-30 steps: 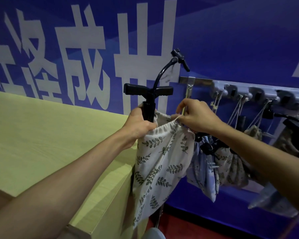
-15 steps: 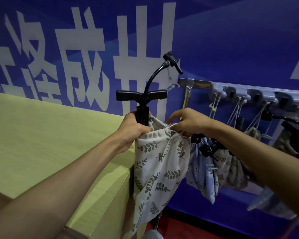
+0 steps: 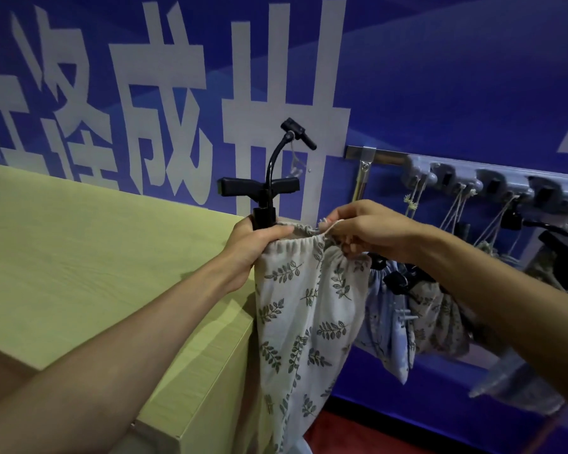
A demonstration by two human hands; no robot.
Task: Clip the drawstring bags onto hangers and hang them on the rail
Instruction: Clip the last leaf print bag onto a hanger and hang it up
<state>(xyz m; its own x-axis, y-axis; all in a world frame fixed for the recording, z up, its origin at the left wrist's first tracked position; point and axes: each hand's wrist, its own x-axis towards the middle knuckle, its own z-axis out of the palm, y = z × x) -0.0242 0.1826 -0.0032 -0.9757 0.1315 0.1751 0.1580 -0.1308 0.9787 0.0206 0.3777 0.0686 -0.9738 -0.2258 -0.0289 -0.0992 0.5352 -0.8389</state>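
Observation:
A white drawstring bag with a green leaf print (image 3: 304,326) hangs in front of me, its gathered top held level. My left hand (image 3: 254,245) grips the bag's left top corner together with the base of a black clip hanger (image 3: 265,191), whose curved hook rises above it. My right hand (image 3: 369,231) pinches the bag's right top edge and its white cord. The metal rail (image 3: 384,158) runs along the blue wall to the right, with grey hooks on it and several bags (image 3: 391,332) hanging below.
A pale yellow-green wooden table (image 3: 89,260) fills the left, its corner right beside the bag. The blue wall with large white characters (image 3: 164,103) stands close behind. Red floor (image 3: 351,434) shows below the hung bags.
Both hands, the bag and the hanger have dropped a little and drifted left, away from the rail. My right hand has shifted its pinch along the bag's top edge.

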